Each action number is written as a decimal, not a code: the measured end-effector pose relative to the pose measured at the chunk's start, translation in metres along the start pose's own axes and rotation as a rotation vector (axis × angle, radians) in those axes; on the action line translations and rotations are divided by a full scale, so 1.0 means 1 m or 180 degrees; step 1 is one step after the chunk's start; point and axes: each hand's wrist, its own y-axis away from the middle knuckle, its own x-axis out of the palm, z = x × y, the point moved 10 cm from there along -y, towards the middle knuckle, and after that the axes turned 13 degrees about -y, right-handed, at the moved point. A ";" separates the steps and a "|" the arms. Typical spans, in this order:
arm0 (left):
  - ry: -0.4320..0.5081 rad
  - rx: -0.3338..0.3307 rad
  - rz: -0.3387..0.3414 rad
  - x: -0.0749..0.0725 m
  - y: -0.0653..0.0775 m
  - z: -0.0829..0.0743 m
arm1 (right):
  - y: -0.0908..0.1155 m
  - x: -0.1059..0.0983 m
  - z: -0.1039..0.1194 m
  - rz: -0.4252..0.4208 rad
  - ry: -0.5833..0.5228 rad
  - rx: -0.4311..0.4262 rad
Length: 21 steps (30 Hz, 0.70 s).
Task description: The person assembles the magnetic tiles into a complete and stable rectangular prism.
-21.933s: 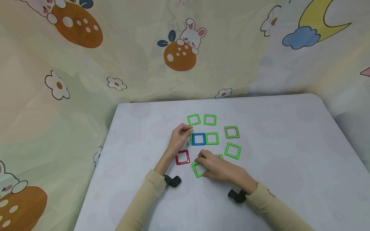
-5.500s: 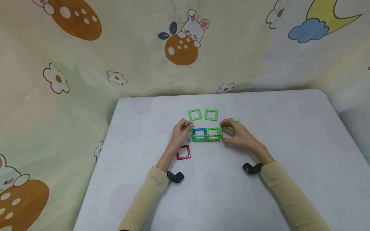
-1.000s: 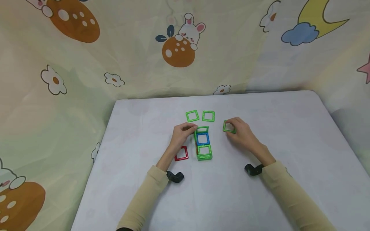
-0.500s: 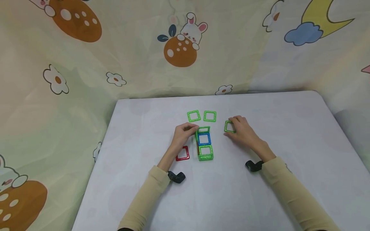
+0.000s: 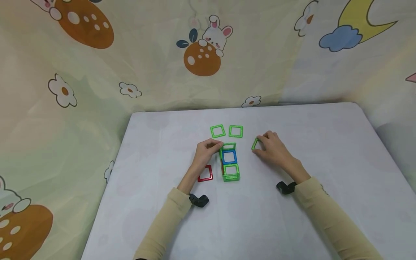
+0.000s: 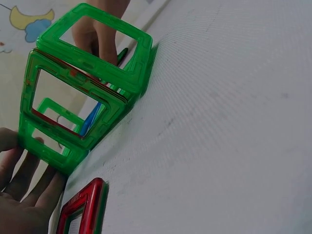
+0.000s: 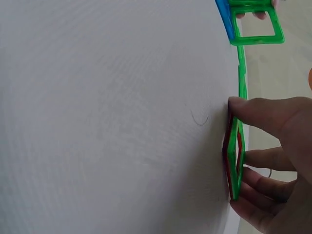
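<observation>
Green magnetic tiles stand as walls around a flat row of a blue tile [image 5: 230, 151] and a green tile, forming a small open box [image 5: 231, 178]. A reddish layer shows within its left wall. At the box's far left corner, my left hand [image 5: 204, 154] holds the end green tile [image 6: 58, 158] between thumb and fingers. Right of the box, my right hand [image 5: 273, 147] pinches a green magnetic tile [image 5: 255, 143], tipped up on edge. In the right wrist view, a dark red tile [image 7: 226, 146] lies against this green tile [image 7: 234, 163].
Two loose green tiles [image 5: 235, 136] lie flat behind the box. A red tile [image 5: 210, 172] lies by my left wrist, partly hidden by it. Black wrist cameras [image 5: 199, 200] sit on both wrists. The white table [image 5: 312, 144] meets a printed cloth backdrop at its far edge.
Scattered green tiles have become walls, and the box has turned from crosswise to lengthwise. In the last half second, my right hand has tipped its tile up; my left hand stayed put.
</observation>
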 end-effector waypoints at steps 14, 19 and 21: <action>0.0083 0.0045 -0.0007 0.000 0.000 0.000 | 0.010 -0.005 0.007 0.0019 -0.0039 0.0013; 0.0075 0.0032 0.0004 0.001 0.000 0.001 | 0.013 -0.005 0.015 0.0020 -0.0165 -0.0060; 0.0071 0.0030 0.0019 0.001 0.000 0.000 | 0.014 -0.006 0.021 -0.0005 -0.0230 -0.0166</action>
